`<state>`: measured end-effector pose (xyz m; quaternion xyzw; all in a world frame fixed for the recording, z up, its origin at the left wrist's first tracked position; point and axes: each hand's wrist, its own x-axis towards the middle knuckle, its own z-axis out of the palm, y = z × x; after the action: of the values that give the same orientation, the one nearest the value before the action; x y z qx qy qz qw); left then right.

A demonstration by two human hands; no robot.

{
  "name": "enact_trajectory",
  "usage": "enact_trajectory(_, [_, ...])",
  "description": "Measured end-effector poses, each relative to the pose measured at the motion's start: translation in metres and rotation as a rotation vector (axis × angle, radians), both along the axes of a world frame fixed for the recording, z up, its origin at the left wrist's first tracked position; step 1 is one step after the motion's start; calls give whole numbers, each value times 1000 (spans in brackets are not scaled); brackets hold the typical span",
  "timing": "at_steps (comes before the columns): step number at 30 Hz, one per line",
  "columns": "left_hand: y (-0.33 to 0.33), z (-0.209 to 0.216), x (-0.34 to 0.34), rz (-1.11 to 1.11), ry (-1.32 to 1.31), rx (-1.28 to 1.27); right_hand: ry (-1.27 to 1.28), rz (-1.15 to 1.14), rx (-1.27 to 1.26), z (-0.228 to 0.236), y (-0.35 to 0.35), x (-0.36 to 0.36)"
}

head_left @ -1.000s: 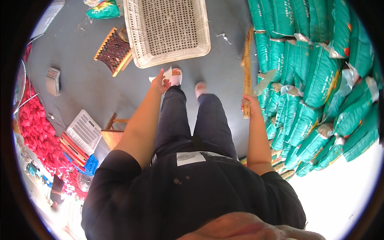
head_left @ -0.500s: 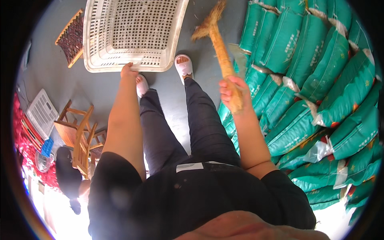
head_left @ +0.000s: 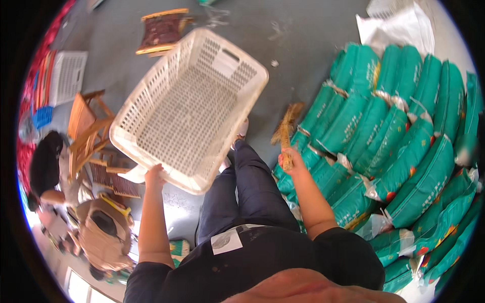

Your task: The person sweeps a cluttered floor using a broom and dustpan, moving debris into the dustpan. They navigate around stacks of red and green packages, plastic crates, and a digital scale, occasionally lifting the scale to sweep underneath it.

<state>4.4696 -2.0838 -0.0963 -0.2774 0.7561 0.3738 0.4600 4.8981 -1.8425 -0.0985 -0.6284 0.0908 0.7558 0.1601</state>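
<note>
A large white plastic basket [head_left: 187, 116] with perforated sides and bottom hangs tilted before me. My left hand [head_left: 154, 177] is closed on its near left rim, beside a white flap [head_left: 134, 174] whose kind I cannot make out. My right hand [head_left: 293, 160] grips a short hand broom [head_left: 286, 134] by its pale wrapped handle. The broom's straw head points away from me, next to the stack of green bags. Basket and broom are apart.
Plump green bags [head_left: 371, 121] lie stacked along the right, with a white sack [head_left: 399, 30] behind them. A low woven stool [head_left: 161, 31] stands beyond the basket. At left are a wooden chair [head_left: 83, 118], a person in black [head_left: 46, 164] and a person in tan [head_left: 106, 232].
The basket has come nearer and turned, with its far end swung right. My right hand has lowered the broom toward the bags. My view has shifted, bringing more people into sight at left.
</note>
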Motion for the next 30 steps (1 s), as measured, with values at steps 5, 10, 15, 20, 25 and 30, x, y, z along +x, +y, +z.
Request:
enact_trajectory(5, [-118, 46, 27, 157, 60, -32, 189, 103, 200, 9, 1, -5])
enact_trajectory(10, [-202, 78, 65, 302, 78, -59, 162, 490, 90, 72, -17, 14])
enact_trajectory(15, [-322, 61, 125, 465, 143, -86, -550, 1538, 696, 95, -24, 2])
enact_trajectory(20, [-452, -17, 222, 726, 116, -150, -183, 1588, 638, 128, -63, -89])
enact_trajectory(25, [-506, -108, 312, 1119, 18, -162, -35, 1852, 651, 57, -84, -225])
enact_trajectory(30, [-524, -157, 387, 1436, 43, -129, -102, 2214, 1000, 10, -141, -359])
